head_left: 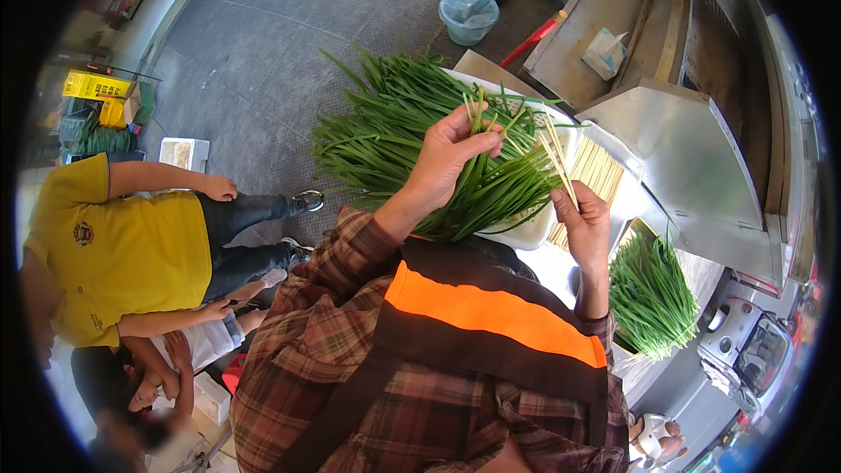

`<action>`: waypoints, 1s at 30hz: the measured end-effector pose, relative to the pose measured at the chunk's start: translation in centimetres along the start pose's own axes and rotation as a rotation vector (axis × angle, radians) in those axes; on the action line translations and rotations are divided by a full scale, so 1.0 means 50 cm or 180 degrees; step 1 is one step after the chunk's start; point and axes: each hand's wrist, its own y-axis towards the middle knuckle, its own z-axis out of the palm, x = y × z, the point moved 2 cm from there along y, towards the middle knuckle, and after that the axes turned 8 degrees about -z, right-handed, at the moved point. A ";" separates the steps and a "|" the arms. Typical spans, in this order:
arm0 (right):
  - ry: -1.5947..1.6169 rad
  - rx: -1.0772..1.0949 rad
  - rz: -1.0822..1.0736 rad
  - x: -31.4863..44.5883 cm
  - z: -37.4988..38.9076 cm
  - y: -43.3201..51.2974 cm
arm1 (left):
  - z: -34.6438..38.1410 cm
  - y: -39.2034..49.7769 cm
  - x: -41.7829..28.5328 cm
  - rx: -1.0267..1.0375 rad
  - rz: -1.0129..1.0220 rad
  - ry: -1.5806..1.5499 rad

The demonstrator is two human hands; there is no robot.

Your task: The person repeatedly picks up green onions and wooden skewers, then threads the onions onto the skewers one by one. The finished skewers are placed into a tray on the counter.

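My left hand [437,161] pinches a few Chinese chive stalks [479,117] between thumb and fingers, their pale ends pointing up. In my right hand [587,220] are several thin bamboo skewers [557,151], gripped near their lower ends and tilted upward. Beneath both hands a large heap of green Chinese chives [381,121] lies across a white plastic basket [544,228] and spills over its left side. More bamboo skewers [599,167] lie side by side just beyond my right hand. A second pile of chives [650,295] rests in a container to the right.
A metal cooking stand [690,151] rises at the right, with a tissue pack [604,54] on its ledge. A lined blue bin [468,25] is on the floor ahead. A person in a yellow shirt [144,243] stands at the left, near a seated person [197,341].
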 end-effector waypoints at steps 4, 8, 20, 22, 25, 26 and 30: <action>-0.0095 0.0057 -0.0076 0.000 -0.005 0.001 | 0.006 -0.007 -0.002 -0.0027 0.0042 0.0011; -0.0127 0.0083 -0.0003 -0.001 -0.008 0.000 | 0.010 -0.011 -0.003 -0.0076 0.0060 0.0056; -0.0075 0.0048 -0.0107 -0.003 -0.003 0.002 | 0.011 0.000 0.003 0.0069 -0.0183 0.0223; -0.0011 0.0058 -0.0122 -0.002 0.001 0.004 | 0.009 0.003 0.004 0.0167 -0.0294 0.0273; -0.0097 0.0097 -0.0008 0.001 0.001 0.007 | 0.001 0.008 0.003 0.0133 -0.0414 0.0204; -0.0050 0.0089 -0.0025 0.002 0.003 0.008 | -0.001 0.009 0.002 0.0169 -0.0409 0.0219; -0.0041 0.0121 -0.0076 0.008 0.013 0.018 | -0.004 0.010 0.002 0.0262 -0.0451 0.0289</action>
